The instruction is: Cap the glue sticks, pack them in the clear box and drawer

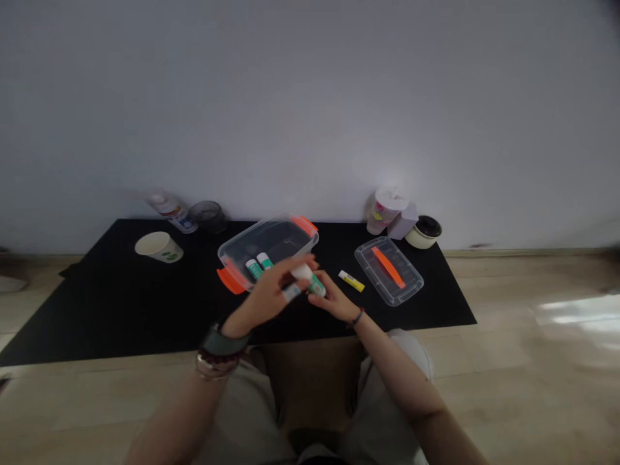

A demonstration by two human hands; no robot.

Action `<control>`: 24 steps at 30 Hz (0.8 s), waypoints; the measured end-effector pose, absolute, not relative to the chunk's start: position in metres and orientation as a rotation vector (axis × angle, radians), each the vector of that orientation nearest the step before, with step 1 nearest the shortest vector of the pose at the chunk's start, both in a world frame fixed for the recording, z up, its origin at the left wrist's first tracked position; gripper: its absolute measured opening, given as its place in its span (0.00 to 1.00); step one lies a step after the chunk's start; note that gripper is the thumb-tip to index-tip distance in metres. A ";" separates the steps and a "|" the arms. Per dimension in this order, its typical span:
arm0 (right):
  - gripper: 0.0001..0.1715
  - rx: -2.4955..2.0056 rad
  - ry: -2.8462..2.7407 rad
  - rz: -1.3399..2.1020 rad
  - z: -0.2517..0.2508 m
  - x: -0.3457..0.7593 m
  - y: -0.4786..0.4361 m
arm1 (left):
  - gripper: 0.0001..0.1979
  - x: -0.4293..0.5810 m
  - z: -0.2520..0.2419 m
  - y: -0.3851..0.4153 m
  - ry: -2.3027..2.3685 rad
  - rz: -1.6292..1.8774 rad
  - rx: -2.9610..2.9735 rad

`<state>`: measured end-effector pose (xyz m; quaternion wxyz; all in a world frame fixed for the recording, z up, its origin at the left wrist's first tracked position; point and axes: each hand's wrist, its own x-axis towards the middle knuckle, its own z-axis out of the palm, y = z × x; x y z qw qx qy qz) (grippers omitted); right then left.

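Observation:
A white-and-green glue stick [317,286] is between my two hands, above the table in front of the plastic box. My right hand [336,301] is closed around its green end. My left hand [268,294] has its fingers and thumb about the white end, slightly blurred. A small white and pale-blue patch [291,292] shows at the base of my left thumb; I cannot tell what it is. Two similar glue sticks [254,268] lie inside the clear box [232,248], which has orange latches. Right of my hands lies a yellow-and-white glue stick [352,281].
The clear lid [409,284] with an orange handle lies at the right on the black table [121,310]. A paper cup [165,248], a white bottle [172,212] and a dark bowl [208,217] stand left. A lidded cup [382,213], pale box [403,223] and cream pot [420,237] stand back right.

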<state>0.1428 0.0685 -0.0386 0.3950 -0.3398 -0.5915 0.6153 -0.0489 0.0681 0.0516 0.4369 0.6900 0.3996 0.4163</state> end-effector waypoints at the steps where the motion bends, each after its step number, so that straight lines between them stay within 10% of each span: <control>1: 0.28 -0.864 -1.468 1.560 -0.039 0.145 0.071 | 0.22 -0.055 0.060 0.080 1.007 1.162 1.645; 6: 0.26 -0.880 -1.331 1.586 -0.040 0.152 0.077 | 0.23 -0.082 0.063 0.163 1.236 1.511 1.432; 24: 0.27 -0.918 -1.428 1.586 -0.037 0.152 0.077 | 0.20 -0.087 -0.026 0.229 1.957 0.043 1.982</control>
